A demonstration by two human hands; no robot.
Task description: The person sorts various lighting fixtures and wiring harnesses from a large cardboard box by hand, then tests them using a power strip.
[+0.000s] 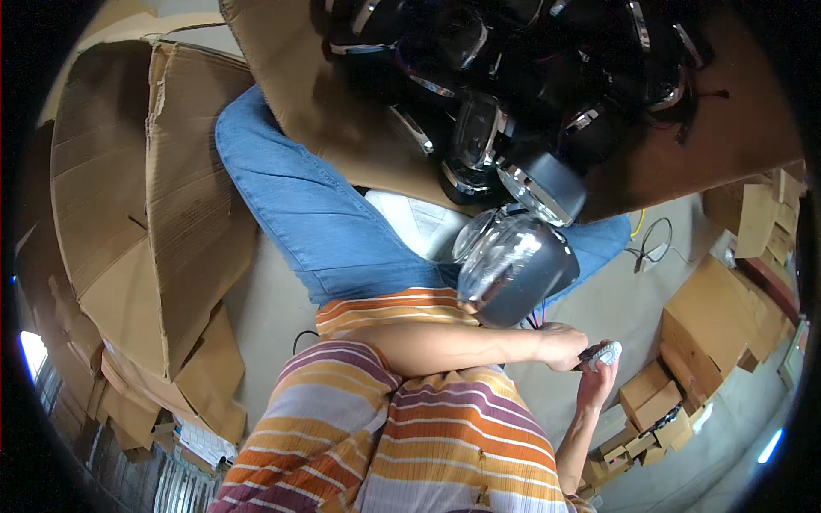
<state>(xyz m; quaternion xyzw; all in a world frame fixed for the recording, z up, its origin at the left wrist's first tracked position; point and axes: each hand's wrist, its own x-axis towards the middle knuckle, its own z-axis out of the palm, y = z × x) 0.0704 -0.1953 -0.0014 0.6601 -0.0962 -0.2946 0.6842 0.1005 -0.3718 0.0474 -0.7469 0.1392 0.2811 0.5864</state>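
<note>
My left forearm crosses my body to the right, and my left hand (564, 346) is closed with its fingertips against a small dark piece. What exactly they grip is too small to make out. Facing it, my right hand (597, 380) holds a small white-and-grey rounded piece (607, 353) between thumb and fingers. Above my left forearm, a black housing with a clear, shiny cover (513, 265) rests at my lap. Thin coloured wires (534, 318) hang from its lower side near my left hand. A second black-and-chrome unit (545, 184) sits just beyond it.
Many similar black-and-chrome units (479, 128) are heaped on a cardboard-covered surface (693, 167) ahead. A large open carton (154, 188) stands on the left. Smaller cardboard boxes (705, 312) lie on the floor at right, near a looped cable (654, 244).
</note>
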